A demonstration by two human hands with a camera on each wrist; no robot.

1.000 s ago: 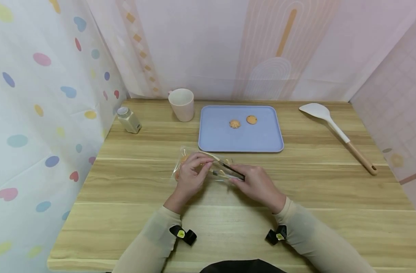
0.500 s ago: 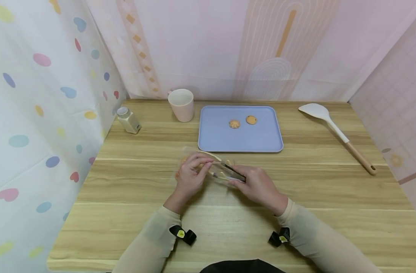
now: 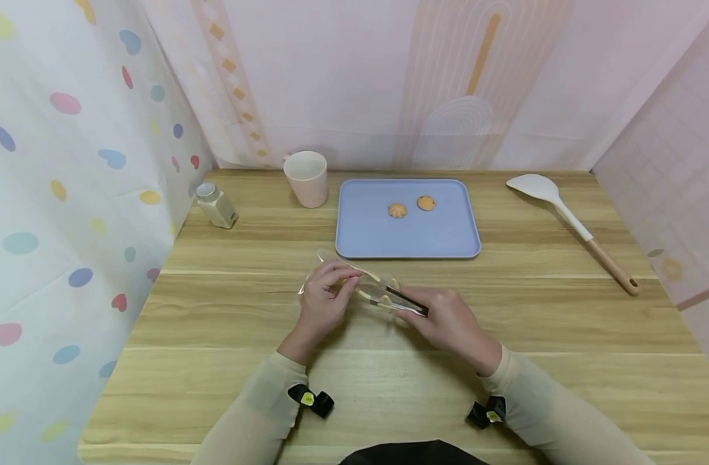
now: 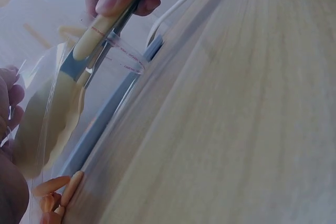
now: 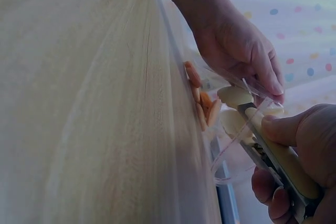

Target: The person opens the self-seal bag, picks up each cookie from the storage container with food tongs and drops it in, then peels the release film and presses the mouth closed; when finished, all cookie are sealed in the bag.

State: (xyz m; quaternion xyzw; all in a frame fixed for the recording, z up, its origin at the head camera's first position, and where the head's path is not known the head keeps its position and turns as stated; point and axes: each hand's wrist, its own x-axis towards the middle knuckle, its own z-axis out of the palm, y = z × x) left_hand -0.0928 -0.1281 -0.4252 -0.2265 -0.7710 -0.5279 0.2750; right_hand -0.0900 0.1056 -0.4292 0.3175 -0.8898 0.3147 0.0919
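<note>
Tongs inserted in bag; contents partly obscured

The clear bag [image 4: 44, 80] is transparent, its outline hard to trace. In the head view the left hand [image 3: 322, 300] conceals the orange cookies [image 5: 213, 113]; the right wrist view shows them low in the bag, near the tabletop [image 3: 383, 400]. The right hand [image 3: 444, 316] is cut off there. Left thumb and fingertips pinch the bag's edge. Right fingers and thumb clamp the tongs [image 4: 93, 41], whose heads stand apart inside the bag.

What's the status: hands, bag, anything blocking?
Left hand pinches clear bag. Right hand grips tongs, partly inside bag. Cookies inside too. No obstruction visible.
</note>
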